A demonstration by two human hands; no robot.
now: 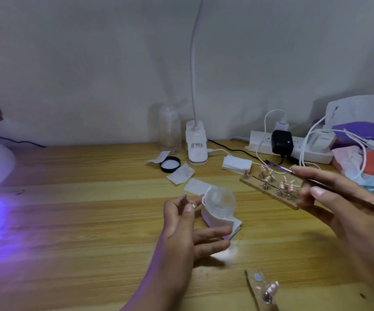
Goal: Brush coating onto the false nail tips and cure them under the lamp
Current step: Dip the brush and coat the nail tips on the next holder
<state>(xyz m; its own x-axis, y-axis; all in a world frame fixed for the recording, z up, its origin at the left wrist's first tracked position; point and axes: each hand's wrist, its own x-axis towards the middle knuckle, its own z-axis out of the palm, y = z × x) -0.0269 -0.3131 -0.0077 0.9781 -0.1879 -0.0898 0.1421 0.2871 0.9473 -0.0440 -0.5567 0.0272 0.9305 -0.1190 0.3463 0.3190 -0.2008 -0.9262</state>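
You can read nothing for certain here. Beyond your left hand point(181, 223), the sticker point(196, 145) on the clip lamp base point(197, 157) carries print too small to read. Beyond your right hand point(329, 198), faint grey lettering on the white charger point(322, 141) is blurred.

Pale yellow wooden tabletop point(92, 221) – visible grain, soft sheen. Round clear jar point(219, 199), glossy, wrapped in matt white paper point(215, 218). Flat brown wooden strip point(269, 189) with shiny metal pegs point(265, 186) – smooth, glossy pink false nail tips point(291, 187).

Single view, head-worn wide-angle: looks forward and down over wooden table point(74, 221) to back wall point(92, 63); left hand point(181, 223) and right hand point(338, 198) close to lens, lower frame
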